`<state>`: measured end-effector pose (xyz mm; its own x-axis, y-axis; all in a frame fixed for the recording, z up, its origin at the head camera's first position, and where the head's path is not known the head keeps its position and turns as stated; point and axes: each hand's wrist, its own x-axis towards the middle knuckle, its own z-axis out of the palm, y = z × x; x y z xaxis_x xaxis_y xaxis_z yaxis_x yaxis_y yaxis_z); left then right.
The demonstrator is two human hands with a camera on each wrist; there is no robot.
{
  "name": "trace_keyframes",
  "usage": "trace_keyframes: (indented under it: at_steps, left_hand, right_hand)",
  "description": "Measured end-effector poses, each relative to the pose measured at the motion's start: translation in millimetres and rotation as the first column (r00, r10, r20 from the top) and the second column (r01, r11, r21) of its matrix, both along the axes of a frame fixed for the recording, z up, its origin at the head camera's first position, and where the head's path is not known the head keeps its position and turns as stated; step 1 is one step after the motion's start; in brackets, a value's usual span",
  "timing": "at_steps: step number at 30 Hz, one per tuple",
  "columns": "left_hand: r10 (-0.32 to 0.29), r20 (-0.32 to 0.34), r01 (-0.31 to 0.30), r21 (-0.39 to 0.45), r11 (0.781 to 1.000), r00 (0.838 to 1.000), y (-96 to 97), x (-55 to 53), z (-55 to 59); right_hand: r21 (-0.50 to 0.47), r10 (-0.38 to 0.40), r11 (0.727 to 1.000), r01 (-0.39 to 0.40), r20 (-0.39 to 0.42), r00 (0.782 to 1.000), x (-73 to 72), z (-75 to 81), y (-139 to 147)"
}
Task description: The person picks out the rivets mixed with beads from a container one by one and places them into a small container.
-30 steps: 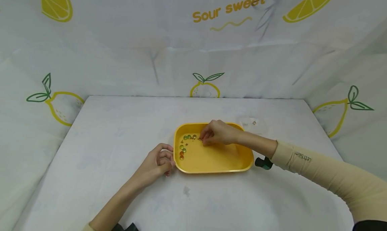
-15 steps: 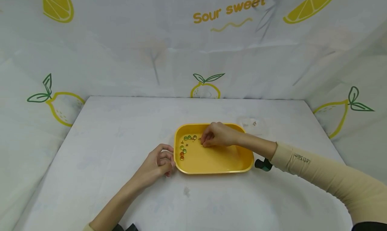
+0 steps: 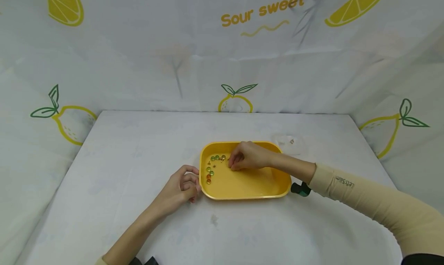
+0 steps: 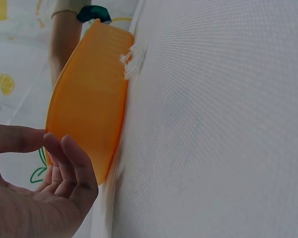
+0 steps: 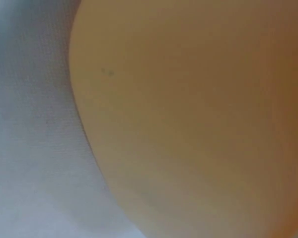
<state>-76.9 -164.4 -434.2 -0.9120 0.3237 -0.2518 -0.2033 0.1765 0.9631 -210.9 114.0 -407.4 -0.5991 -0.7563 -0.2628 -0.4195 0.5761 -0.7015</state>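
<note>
A yellow tray (image 3: pixel 249 188) lies on the white table, with its outer wall also showing in the left wrist view. Along its left end sit green beads (image 3: pixel 213 158), orange beads (image 3: pixel 208 179) and small gold-coloured pieces (image 3: pixel 222 160). My left hand (image 3: pixel 182 186) rests at the tray's left end, its bent, relaxed fingers touching the rim and outer wall. Over the tray's inside, my right hand (image 3: pixel 248 156) points down, thumb and fingertips pinched together on a tiny gold-coloured piece mostly hidden by the fingers. The blurred right wrist view holds only tray and tablecloth.
A clear plastic bag (image 3: pixel 290 143) with small gold-coloured bits lies behind the tray's right corner. A white lemon-print curtain (image 3: pixel 145 64) hangs behind the table. A dark device (image 3: pixel 300 188) sits under the right wrist.
My right hand has shifted slightly left and toward me inside the tray. A gold-coloured piece seen earlier by its fingertips is now almost covered. My left hand stays put.
</note>
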Motion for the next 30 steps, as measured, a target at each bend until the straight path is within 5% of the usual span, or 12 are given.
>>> trace_keyframes:
  at_steps: [11, 30]
  left_hand:
    - [-0.005, -0.004, 0.005, -0.005, 1.000, 1.000, 0.3, 0.0, 0.2]
    - [-0.009, -0.005, 0.009, -0.007, 1.000, 1.000, -1.7, -0.8, -1.2]
  right_hand:
    - [-0.023, 0.021, 1.000, -0.020, 0.034, 0.999, -0.3, -0.6, 4.8]
    - [-0.121, -0.026, 0.992, 0.032, 0.049, 0.998, 0.7, 31.4, 20.4]
